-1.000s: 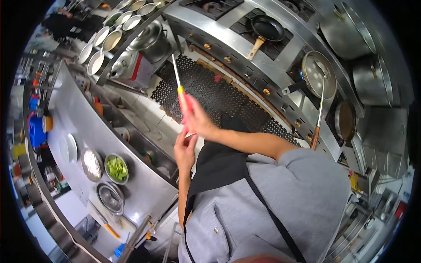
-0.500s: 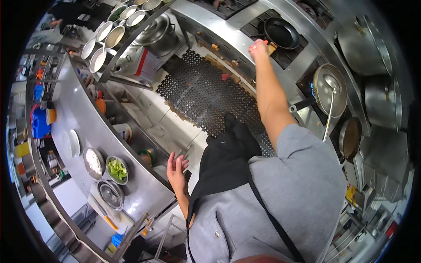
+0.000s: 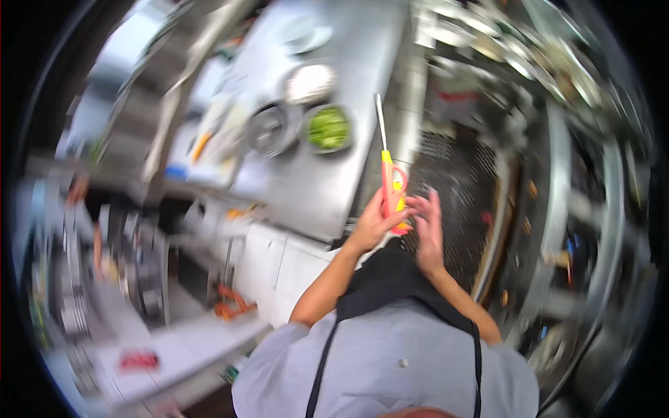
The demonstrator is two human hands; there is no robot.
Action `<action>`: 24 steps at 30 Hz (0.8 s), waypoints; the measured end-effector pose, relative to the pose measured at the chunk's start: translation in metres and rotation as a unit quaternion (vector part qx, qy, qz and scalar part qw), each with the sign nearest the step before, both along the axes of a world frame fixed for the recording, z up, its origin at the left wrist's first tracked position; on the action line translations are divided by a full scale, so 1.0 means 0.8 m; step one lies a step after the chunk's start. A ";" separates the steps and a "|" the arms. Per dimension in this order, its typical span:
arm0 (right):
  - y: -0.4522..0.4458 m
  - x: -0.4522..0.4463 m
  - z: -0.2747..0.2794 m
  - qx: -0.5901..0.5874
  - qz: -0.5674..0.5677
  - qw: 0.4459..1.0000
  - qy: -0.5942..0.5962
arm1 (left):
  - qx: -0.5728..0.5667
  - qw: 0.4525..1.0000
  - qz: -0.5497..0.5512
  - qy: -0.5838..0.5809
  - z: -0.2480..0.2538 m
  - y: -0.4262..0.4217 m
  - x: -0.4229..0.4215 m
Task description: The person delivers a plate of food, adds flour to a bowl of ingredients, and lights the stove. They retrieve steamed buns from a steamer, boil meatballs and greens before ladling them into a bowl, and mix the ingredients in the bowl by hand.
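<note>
In the head view, my left hand (image 3: 371, 226) is closed round the handle of a red and yellow gas lighter (image 3: 390, 188). Its long metal nozzle points up and away from me. My right hand (image 3: 430, 230) is beside the handle, fingers apart, with its fingertips near or touching the lighter; blur hides which. Beyond my left hand, the steel counter (image 3: 306, 184) bears a bowl of chopped green leaves (image 3: 329, 129), a bowl of white food (image 3: 310, 83) and a metal bowl (image 3: 272, 130).
A black perforated mat (image 3: 453, 188) covers the floor ahead. The stove's steel front (image 3: 557, 160) runs along the right. An orange-handled knife (image 3: 202, 146) lies by the bowls. At the lower left, a white worktop (image 3: 188, 348) holds a red object, and a person (image 3: 83, 209) is behind it.
My view has swung from the stove toward the counter. My right hand has come back from beside the black pan. The lighter is now in my left hand, which was empty and open.
</note>
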State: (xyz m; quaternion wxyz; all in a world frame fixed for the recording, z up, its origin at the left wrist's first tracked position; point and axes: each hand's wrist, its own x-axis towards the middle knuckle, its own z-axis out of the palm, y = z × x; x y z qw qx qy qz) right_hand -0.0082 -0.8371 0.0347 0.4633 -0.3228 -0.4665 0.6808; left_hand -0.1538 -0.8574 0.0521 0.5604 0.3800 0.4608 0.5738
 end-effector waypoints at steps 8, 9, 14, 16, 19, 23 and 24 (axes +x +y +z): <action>-0.062 0.022 -0.071 -0.027 -0.011 0.981 -0.190 | 0.173 0.784 0.552 0.225 0.164 -0.276 -0.215; -0.066 0.026 -0.076 -0.052 -0.028 0.977 -0.205 | 0.080 0.734 0.598 0.312 0.179 -0.312 -0.264; -0.070 0.024 -0.116 -0.067 -0.049 0.963 -0.258 | 0.033 0.446 0.505 0.738 0.222 -0.362 -0.462; -0.068 0.014 -0.115 0.001 -0.077 0.944 -0.321 | -0.125 0.361 0.447 0.809 0.250 -0.341 -0.540; -0.042 0.012 -0.080 0.034 -0.057 0.925 -0.375 | -0.152 0.372 0.357 0.844 0.255 -0.242 -0.621; -0.032 0.094 -0.085 0.072 -0.130 0.918 -0.367 | -0.082 0.338 0.381 0.857 0.231 -0.068 -0.585; -0.040 0.128 -0.075 0.043 -0.182 0.906 -0.380 | -0.056 0.334 0.399 0.852 0.223 -0.033 -0.556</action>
